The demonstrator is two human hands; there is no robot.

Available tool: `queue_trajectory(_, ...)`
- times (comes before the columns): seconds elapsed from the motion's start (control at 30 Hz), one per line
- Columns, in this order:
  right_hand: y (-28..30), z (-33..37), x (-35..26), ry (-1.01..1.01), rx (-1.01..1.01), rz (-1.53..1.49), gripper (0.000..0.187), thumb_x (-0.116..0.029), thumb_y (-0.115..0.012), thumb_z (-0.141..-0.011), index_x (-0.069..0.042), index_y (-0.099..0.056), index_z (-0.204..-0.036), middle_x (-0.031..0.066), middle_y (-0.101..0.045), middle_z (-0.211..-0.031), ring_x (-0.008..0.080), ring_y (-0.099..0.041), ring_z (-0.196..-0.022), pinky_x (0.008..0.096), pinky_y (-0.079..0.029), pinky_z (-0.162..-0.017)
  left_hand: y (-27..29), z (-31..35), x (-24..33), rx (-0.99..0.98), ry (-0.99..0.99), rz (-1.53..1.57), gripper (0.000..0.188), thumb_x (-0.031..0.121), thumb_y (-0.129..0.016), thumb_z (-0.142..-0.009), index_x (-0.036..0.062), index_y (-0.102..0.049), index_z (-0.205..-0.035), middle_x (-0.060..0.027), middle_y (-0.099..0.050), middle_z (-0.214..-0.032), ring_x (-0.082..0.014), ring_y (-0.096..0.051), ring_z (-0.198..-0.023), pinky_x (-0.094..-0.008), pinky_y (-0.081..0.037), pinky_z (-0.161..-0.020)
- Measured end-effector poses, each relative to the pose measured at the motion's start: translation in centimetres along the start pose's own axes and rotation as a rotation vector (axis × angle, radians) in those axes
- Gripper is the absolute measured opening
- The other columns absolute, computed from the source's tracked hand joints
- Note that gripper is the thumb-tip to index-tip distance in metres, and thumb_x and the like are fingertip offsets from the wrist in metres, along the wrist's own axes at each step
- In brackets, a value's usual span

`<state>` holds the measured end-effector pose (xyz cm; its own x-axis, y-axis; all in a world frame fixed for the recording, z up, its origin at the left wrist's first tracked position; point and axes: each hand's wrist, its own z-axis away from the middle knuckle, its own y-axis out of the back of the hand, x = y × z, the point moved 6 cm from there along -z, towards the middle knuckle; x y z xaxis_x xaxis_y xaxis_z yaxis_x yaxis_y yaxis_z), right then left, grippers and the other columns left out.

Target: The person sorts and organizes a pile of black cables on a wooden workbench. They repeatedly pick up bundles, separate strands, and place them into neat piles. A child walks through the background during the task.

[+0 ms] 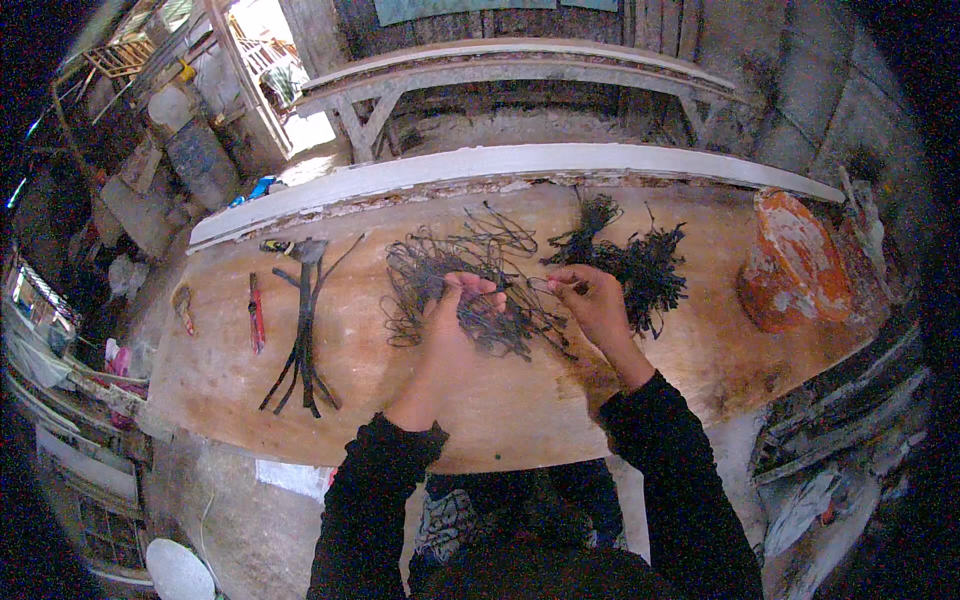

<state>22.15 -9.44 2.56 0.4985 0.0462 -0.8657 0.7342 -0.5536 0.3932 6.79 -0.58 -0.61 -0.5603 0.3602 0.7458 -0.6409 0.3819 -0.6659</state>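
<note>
- The right hand point(588, 296) is nearly closed, thumb and fingertips pinched, apparently on a thin strand point(538, 284); such a fine thing likely calls for fingertips rather than a full fist
- The left hand point(462, 298) is partly curled with its palm side showing; whether it grips the strand too, I cannot tell
- Both hands hover over the loose tangle point(415, 262) in the middle of the surface point(400, 445), probably so the strands stay within easy reach
- The tangle is dark, thin and wiry, spread in slack loops; it looks springy
- To its right lie a dense dark bundle point(655, 262) with stubby, frayed-looking ends and a smaller tuft point(592, 222), perhaps grouped to keep them apart from the loose loops
- On the left, long flat black strips point(304, 345) lie together, splaying at both ends like a branching stem; a red-handled tool point(257, 318) and a brush point(183, 308) sit farther left, seemingly out of the way
- At the far right, an orange container point(770, 290) is crusted with chalky white
</note>
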Motion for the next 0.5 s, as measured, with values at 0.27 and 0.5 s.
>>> queue_trajectory(0.27, 0.4, 0.0, 1.4, -0.135, -0.169, 0.692, 0.024, -0.009, -0.060, -0.062, -0.009, -0.060, -0.086, 0.0106, -0.059, -0.084, 0.0304, -0.056, -0.079, 0.0377, -0.045, -0.066, 1.9, -1.2, 0.1, 0.006, 0.024, 0.144, 0.048, 0.053, -0.038, -0.079, 0.0073, -0.046, -0.089, -0.0020, -0.042, -0.065, -0.0130, -0.039, -0.053, -0.0323, -0.043, -0.062)
queue_trajectory(0.5, 0.9, -0.7, 1.7, -0.069, 0.033, 0.167, 0.025, -0.003, -0.063, -0.066, -0.005, -0.053, -0.089, 0.0066, -0.058, -0.078, 0.0192, -0.057, -0.073, 0.0286, -0.045, -0.064, 0.8, -0.7, 0.2, -0.104, 0.035, 0.239, 0.051, 0.053, -0.040, -0.079, 0.0077, -0.046, -0.100, -0.0002, -0.044, -0.074, -0.0112, -0.040, -0.058, -0.0291, -0.042, -0.062)
